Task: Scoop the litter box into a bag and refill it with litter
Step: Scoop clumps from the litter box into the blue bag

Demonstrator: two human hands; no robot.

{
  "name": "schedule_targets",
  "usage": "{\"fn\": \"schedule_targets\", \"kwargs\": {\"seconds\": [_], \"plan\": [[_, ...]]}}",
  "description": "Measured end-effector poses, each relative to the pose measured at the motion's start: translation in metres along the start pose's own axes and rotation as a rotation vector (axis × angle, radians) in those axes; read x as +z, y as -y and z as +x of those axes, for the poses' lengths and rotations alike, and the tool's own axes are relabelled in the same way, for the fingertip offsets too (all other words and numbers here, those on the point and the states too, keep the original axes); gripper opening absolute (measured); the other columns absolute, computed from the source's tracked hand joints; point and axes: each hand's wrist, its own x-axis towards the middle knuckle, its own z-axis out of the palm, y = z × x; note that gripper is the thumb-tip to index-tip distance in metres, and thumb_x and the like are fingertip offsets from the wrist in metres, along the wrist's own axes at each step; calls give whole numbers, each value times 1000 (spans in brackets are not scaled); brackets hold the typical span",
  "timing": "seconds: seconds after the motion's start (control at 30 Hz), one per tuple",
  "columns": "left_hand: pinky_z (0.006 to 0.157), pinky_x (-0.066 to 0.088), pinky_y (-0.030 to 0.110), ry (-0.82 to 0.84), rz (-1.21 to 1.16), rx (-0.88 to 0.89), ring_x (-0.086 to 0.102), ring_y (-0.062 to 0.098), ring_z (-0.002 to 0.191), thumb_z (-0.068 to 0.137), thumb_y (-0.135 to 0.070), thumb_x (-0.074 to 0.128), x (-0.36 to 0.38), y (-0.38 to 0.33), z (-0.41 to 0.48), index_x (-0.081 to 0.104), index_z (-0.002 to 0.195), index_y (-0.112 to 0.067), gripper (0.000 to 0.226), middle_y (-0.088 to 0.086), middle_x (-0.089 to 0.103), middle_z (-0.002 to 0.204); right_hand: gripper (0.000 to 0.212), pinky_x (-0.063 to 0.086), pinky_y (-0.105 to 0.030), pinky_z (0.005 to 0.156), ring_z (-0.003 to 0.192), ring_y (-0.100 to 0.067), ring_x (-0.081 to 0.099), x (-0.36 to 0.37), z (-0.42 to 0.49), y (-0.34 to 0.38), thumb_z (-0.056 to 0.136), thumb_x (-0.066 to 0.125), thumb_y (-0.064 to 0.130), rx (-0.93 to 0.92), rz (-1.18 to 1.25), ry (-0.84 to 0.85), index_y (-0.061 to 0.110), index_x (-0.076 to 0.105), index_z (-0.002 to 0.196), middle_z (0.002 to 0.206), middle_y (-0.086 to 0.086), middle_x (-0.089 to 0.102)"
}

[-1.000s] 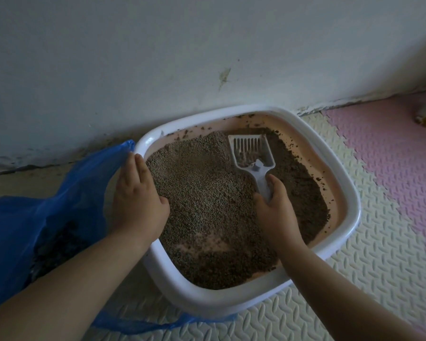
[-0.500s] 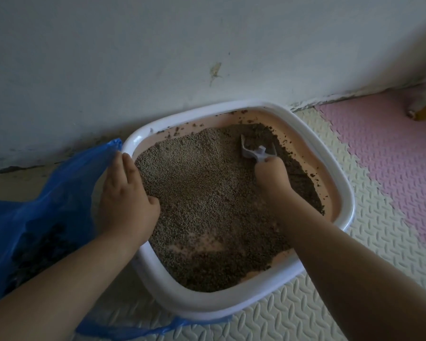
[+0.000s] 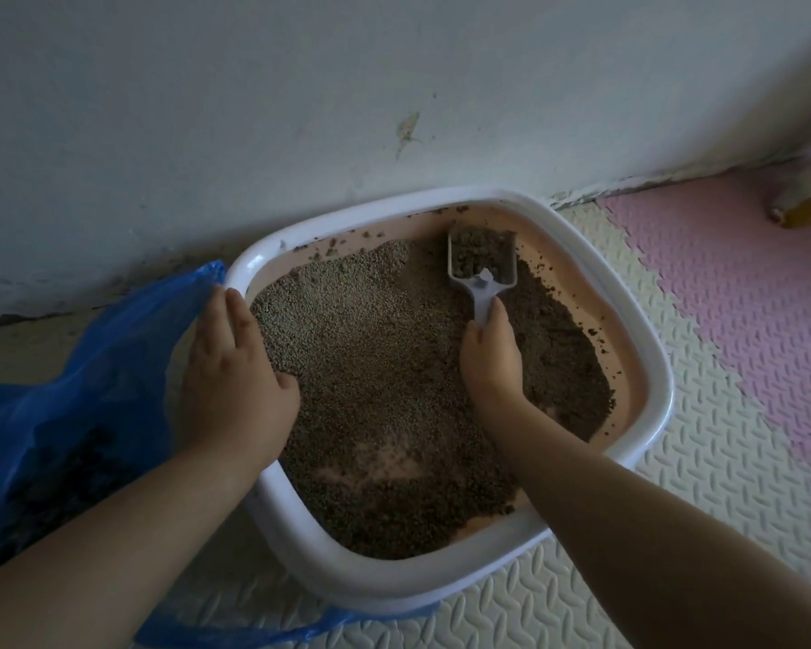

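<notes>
Gripping the scoop (image 3: 483, 269) by its handle, the right hand (image 3: 490, 363) holds it loaded w/ dark clumps at the far side of the litter box (image 3: 647, 330), which sits on the floor mat (image 3: 675, 508). Meanwhile the left hand (image 3: 232, 381) lies flat on the box's left rim, fingers straight, beside the blue bag (image 3: 89, 367). Scoop prob. light, stiff plastic; load is loose, so carry it level. Bag looks limp; its mouth needs holding open.

Left hand (image 3: 235, 381) lies flat, palm down, fingers straight; right hand (image 3: 490, 358), stretched forward, curls tight round the scoop (image 3: 482, 292) handle. Both forearms bare.
</notes>
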Motion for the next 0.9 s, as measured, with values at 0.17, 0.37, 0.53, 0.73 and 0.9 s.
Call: {"fn": "schedule_targets", "kwargs": {"seconds": [0.17,0.37,0.53,0.73,0.9], "plan": [[115,20,40,0,-1,4,12,31,143,86,-23,56,0,0,0,5,150,-2,84,13,2,158,53,45,-22,68,97,-8,56,-19,-54,14,100,40,29,-100,104,93,26,21,150,137,6,50],[114,20,40,4,5,3,11,31,143,86,-23,56,-2,-1,-1,5,150,-2,85,12,1,158,53,43,-22,75,93,-10,55,-46,-83,10,98,46,31,-126,208,125,29,28,147,125,3,58],[115,17,39,7,-8,0,7,29,144,87,-22,55,-2,-1,-1,3,150,-3,84,11,-3,158,48,37,-11,49,57,3,49,-62,-86,9,97,51,25,-154,169,128,28,39,143,90,15,61],[115,19,40,13,-23,-11,6,29,145,87,-23,54,-3,-1,-2,2,151,-4,84,9,-5,159,46,39,-20,48,53,-2,49,-70,-96,6,95,54,24,-177,164,160,30,43,139,79,13,62],[116,19,40,23,-34,-17,5,28,145,87,-22,53,-4,-1,-2,1,151,-4,84,8,-6,159,43,43,-17,53,60,-1,56,-75,-104,1,94,56,21,-218,127,151,33,47,135,84,19,63]]}}
